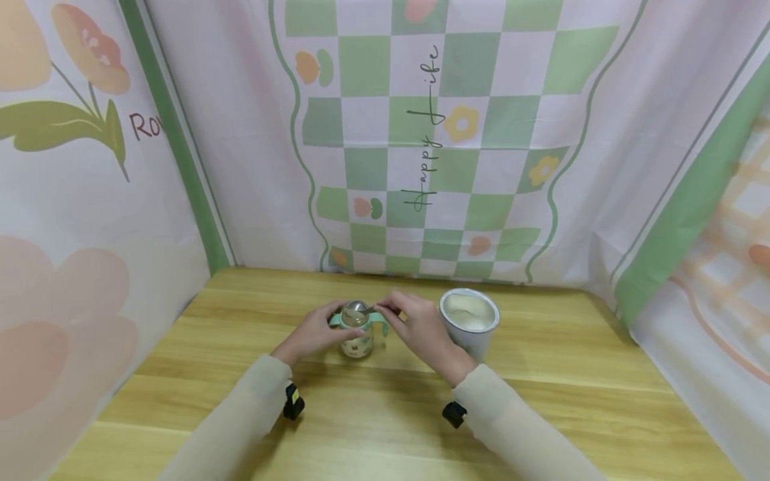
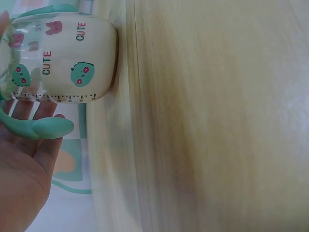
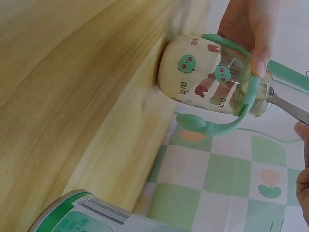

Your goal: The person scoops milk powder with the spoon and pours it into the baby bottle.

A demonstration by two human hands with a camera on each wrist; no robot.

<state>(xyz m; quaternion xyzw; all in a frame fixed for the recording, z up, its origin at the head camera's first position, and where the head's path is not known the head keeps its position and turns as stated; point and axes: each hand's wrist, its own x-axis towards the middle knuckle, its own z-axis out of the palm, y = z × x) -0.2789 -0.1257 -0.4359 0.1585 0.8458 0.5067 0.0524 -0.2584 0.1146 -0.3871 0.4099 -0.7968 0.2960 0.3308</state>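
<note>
A clear baby bottle [image 1: 357, 346] with mint-green side handles and printed cartoon animals stands upright on the wooden table. Pale contents fill its lower part in the right wrist view. My left hand [image 1: 319, 330] holds the bottle near its neck, thumb at the front and fingers behind the handle [image 2: 53, 127]. Between the thumb and fingers of my right hand [image 1: 419, 325] is the handle of a metal spoon [image 3: 289, 107]. The spoon's bowl [image 1: 356, 308] is at the bottle's open mouth. Close to my right wrist stands a tall can [image 1: 472, 341] of cream-coloured powder.
The can's green-and-white label [image 3: 91, 220] shows low in the right wrist view. Behind the wooden table [image 1: 559, 374] hangs a green-and-white checked cloth [image 1: 415, 167], and printed cloths [image 1: 90, 280] enclose both sides.
</note>
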